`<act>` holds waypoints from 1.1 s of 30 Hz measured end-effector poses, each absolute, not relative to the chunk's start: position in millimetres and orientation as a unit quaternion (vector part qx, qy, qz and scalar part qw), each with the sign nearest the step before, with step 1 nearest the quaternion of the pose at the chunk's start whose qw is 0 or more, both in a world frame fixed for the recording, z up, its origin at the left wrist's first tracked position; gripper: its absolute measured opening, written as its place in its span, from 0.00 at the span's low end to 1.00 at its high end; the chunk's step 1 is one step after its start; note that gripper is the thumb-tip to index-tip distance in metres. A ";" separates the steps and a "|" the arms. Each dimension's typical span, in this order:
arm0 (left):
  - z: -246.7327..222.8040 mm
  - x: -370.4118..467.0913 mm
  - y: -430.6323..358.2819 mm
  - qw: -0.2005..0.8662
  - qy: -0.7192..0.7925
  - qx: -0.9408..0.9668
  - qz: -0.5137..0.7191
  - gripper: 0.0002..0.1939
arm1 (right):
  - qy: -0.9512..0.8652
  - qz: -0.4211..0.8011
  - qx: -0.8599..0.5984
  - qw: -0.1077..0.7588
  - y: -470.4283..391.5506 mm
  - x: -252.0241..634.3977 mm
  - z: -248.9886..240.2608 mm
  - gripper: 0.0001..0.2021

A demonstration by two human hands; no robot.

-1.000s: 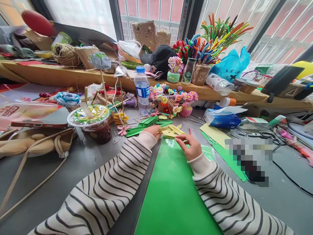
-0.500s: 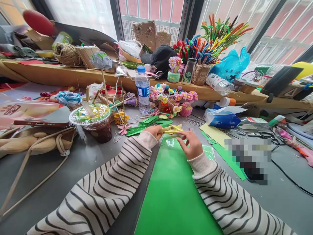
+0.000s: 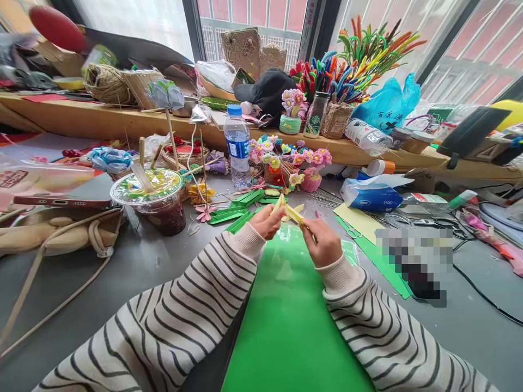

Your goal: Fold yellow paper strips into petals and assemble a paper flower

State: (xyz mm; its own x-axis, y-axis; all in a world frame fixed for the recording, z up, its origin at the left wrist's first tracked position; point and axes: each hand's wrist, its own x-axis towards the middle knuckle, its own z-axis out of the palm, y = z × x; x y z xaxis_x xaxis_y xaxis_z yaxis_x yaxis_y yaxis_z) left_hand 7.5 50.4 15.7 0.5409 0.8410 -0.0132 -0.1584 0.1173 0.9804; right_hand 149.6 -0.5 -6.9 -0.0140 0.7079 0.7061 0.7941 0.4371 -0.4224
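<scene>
Both hands meet over the far end of a glossy green sheet [image 3: 298,326] lying on the grey table. A folded yellow paper strip [image 3: 291,209], bent to a peak, is between them. My left hand [image 3: 267,222] is closed on its left part, near the peak. With fingers pinched, my right hand [image 3: 322,239] grips its lower right end. Beyond the hands, more pale yellow paper shows on the table, partly covered. Folded green paper strips [image 3: 235,209] lie just past my left hand.
A lidded plastic cup [image 3: 151,204] and a water bottle [image 3: 238,149] stand to the left. Ahead are pipe-cleaner flowers [image 3: 292,158]. On the right lie a blue tissue pack [image 3: 370,195], white-handled scissors [image 3: 349,228] and a green strip [image 3: 378,261]. A cluttered wooden shelf [image 3: 196,128] runs behind.
My right hand has closed from a loose, spread pose into a pinch on the yellow strip. The strip, held nearly flat before, now bends up to a peak. My left hand has turned and lifted slightly.
</scene>
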 end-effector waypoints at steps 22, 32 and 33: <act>-10.9 25.8 42.2 0.808 0.309 0.278 0.418 0.11 | -0.476 0.430 -0.520 0.564 -2.6 143.9 15.0 0.10; -16.3 24.1 41.8 0.790 0.329 0.333 0.396 0.17 | -0.514 0.358 -0.564 0.538 -3.3 142.8 10.9 0.11; -16.7 23.9 41.5 0.783 0.336 0.343 0.395 0.17 | -0.517 0.352 -0.567 0.536 -3.0 143.0 9.7 0.11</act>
